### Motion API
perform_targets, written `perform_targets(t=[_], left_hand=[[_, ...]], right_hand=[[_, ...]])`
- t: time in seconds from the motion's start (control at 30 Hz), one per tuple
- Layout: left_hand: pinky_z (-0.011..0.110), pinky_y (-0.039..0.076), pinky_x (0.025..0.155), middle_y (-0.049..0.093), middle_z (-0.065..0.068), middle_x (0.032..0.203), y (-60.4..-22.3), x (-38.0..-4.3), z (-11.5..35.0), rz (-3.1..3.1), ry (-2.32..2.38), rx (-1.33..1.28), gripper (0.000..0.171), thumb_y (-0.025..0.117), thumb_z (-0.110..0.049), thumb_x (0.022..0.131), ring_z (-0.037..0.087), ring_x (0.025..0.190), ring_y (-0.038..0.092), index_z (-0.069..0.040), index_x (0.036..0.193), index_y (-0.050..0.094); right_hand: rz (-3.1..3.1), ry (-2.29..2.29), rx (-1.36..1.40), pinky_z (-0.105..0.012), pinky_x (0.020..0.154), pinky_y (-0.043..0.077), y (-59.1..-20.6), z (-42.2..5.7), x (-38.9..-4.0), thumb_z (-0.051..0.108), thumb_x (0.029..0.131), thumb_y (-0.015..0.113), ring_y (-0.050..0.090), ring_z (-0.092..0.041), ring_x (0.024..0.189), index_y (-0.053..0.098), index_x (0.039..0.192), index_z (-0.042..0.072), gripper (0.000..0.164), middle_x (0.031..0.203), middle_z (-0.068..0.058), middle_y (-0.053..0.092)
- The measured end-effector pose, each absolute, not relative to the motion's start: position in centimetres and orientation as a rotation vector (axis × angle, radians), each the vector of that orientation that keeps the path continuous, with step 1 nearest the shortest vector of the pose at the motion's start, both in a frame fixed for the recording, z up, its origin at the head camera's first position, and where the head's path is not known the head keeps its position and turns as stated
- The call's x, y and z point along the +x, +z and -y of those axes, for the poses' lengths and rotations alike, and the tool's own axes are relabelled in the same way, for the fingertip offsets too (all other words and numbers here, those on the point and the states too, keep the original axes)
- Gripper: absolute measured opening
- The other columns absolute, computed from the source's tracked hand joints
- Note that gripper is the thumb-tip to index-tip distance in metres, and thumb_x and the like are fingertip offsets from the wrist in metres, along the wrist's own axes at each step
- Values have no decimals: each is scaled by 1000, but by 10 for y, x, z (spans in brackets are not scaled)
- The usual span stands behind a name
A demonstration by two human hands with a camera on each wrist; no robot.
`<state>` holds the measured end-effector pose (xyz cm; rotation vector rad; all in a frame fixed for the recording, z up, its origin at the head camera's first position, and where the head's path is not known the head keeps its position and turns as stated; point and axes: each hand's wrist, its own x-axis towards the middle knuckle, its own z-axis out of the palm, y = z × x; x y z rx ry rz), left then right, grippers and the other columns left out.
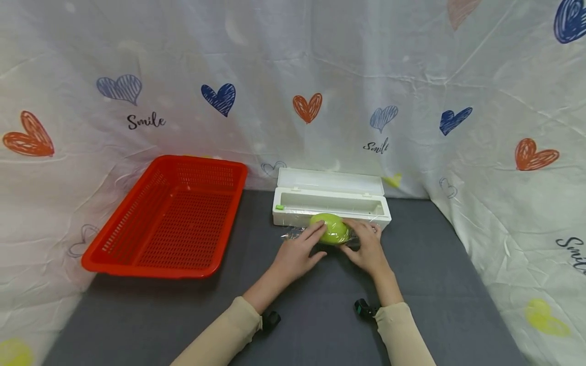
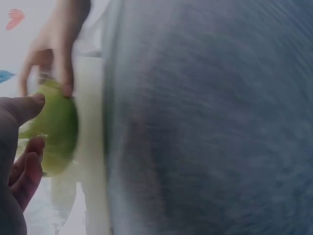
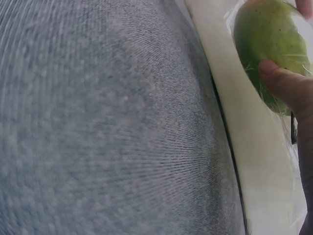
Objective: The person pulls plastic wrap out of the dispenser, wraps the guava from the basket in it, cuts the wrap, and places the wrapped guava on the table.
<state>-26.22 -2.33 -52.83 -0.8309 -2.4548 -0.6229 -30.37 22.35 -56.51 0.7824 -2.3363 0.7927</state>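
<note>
A green mango [image 1: 330, 229] in clear plastic film [image 3: 288, 58] is between the two hands, overlapping the front of an open white cling-film box [image 1: 285, 218] in the head view. The left hand [image 1: 296, 258] rests extended fingers on the mango's left side, its thumb lower and apart from the fruit. At the other end, the right hand [image 1: 368, 249] grips the mango, thumb at the near side and fingers over the far side. In the right wrist view that thumb [image 3: 281, 81] presses on the film-covered skin. Crinkled film [image 1: 291, 233] sticks out to the left of the fruit.
A red perforated basket [image 1: 220, 249] stands to the left on the grey tabletop [image 1: 316, 315]. The box's hinged lid [image 1: 329, 180] leans back near a white curtain [image 1: 274, 51] printed with hearts. Cuffs with small black wrist cameras [image 1: 271, 320] show at both wrists.
</note>
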Motion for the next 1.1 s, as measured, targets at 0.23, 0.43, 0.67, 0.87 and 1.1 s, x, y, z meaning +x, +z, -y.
perform_targets(t=[0.23,0.43,0.67,0.87,1.1], left_hand=[[31,47,50,46,5,164,-541,-279,18,2568,-575,-800,95,94,-29,84,13,52,53,-12,162,43],[34,56,58,49,7,163,-550,-295,16,2510,-697,-778,96,96,-23,81,19,63,65,-10,161,45],[47,61,88,53,14,158,-556,-303,21,2405,-931,-776,93,99,-18,76,35,118,70,-6,154,51],[44,62,77,51,13,158,-545,-304,23,2498,-822,-781,98,99,-25,76,31,95,74,-7,158,47],[45,62,77,58,12,150,-528,-311,26,2593,-734,-766,96,99,-28,77,29,96,73,-8,156,48]], right_hand=[[2384,791,767,-68,101,31,-561,-225,-304,14,74,99,60,-37,120,64,140,11,74,134,-13,71],[2406,857,762,-66,101,31,-557,-226,-305,14,75,99,60,-36,120,64,142,12,75,133,-13,72],[2462,980,725,-61,96,30,-555,-227,-307,16,77,97,58,-37,120,65,144,14,74,132,-13,72],[2505,999,723,-58,93,31,-544,-230,-308,19,78,97,54,-36,119,66,145,16,74,118,-12,70],[2524,1039,690,-64,98,30,-540,-230,-308,19,82,93,52,-37,120,61,150,13,75,123,-16,70]])
